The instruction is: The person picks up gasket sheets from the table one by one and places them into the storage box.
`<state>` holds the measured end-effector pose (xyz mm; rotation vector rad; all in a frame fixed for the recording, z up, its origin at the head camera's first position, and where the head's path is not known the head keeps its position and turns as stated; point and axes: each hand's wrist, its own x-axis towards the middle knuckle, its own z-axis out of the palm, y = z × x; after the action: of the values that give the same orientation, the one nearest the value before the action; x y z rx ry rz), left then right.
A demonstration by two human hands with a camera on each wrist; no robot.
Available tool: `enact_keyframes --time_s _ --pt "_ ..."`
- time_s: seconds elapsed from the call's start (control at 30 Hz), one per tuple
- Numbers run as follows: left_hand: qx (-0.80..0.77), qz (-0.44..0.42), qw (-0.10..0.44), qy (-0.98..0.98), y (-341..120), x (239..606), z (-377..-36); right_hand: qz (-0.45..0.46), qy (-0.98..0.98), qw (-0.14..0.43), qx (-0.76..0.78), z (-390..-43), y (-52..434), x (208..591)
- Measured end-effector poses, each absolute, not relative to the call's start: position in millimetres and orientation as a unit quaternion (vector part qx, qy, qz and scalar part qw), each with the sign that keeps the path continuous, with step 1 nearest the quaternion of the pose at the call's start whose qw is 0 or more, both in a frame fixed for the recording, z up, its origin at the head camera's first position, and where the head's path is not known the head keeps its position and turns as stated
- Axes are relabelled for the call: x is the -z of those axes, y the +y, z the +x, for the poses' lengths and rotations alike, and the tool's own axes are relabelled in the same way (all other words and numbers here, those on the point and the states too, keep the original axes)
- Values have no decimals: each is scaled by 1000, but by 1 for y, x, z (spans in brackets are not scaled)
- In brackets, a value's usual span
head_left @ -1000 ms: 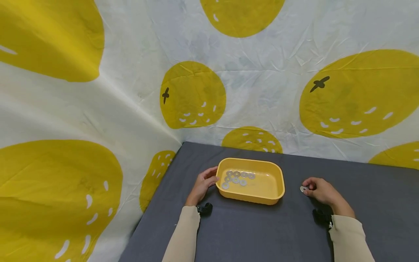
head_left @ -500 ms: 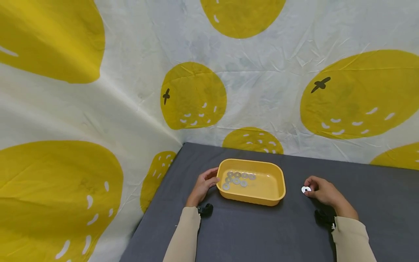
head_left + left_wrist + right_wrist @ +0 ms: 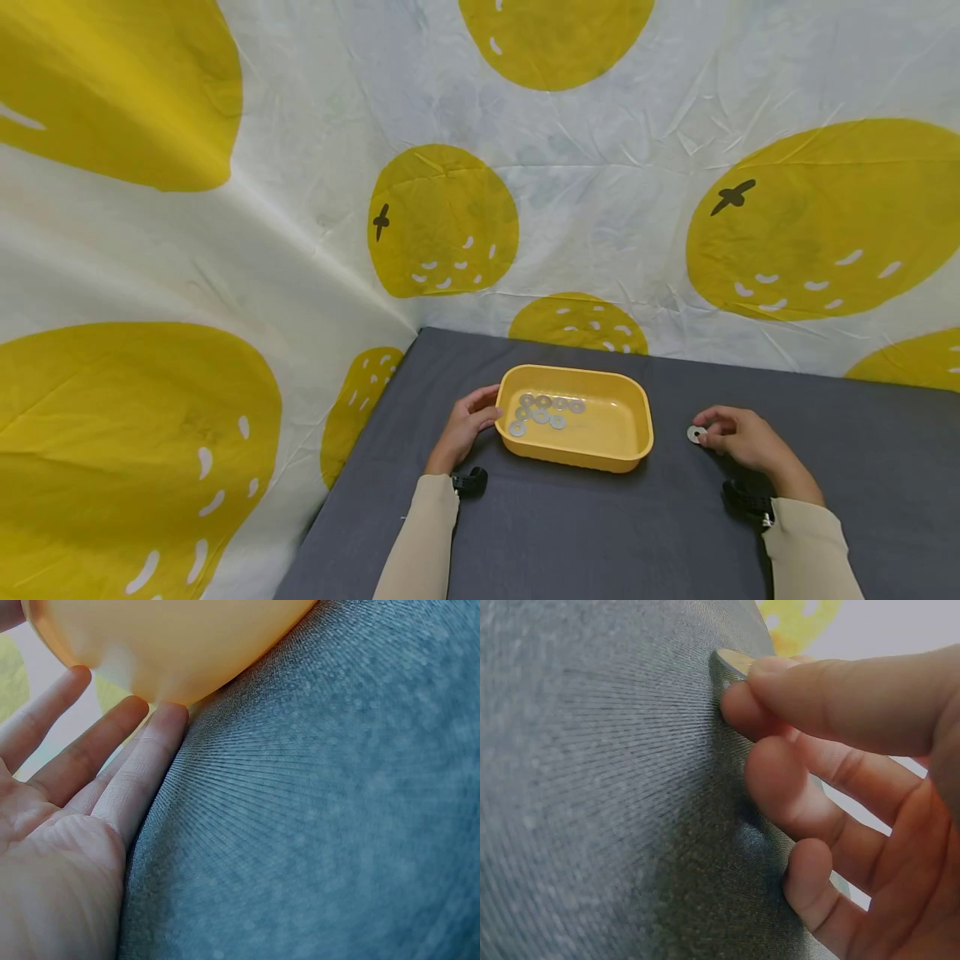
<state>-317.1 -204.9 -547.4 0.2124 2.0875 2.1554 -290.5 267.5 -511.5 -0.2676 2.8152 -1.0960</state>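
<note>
A yellow plastic tray (image 3: 633, 417) sits on the grey table and holds several metal washers (image 3: 542, 407) in its left half. My left hand (image 3: 467, 427) rests against the tray's left wall, fingers fairly straight; in the left wrist view its fingertips (image 3: 161, 727) touch the tray's underside (image 3: 180, 645). To the right of the tray my right hand (image 3: 738, 437) pinches a single washer (image 3: 696, 433) between thumb and fingers, low over the cloth. In the right wrist view the washer (image 3: 731, 660) shows edge-on at the fingertips (image 3: 739, 709).
The grey cloth-covered table (image 3: 585, 533) ends at its left edge near my left sleeve (image 3: 420, 542). A white backdrop with large yellow fruit prints (image 3: 442, 217) hangs right behind the table and along its left side.
My right hand has tilted and shifted the washer slightly at the same spot beside the tray. The left hand and the tray have stayed put.
</note>
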Motion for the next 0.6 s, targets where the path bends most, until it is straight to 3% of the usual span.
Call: enact_keyframes --time_s 0.6 --pt "-715 76 64 693 -204 546 -315 -48 901 23 431 -294 264 509"
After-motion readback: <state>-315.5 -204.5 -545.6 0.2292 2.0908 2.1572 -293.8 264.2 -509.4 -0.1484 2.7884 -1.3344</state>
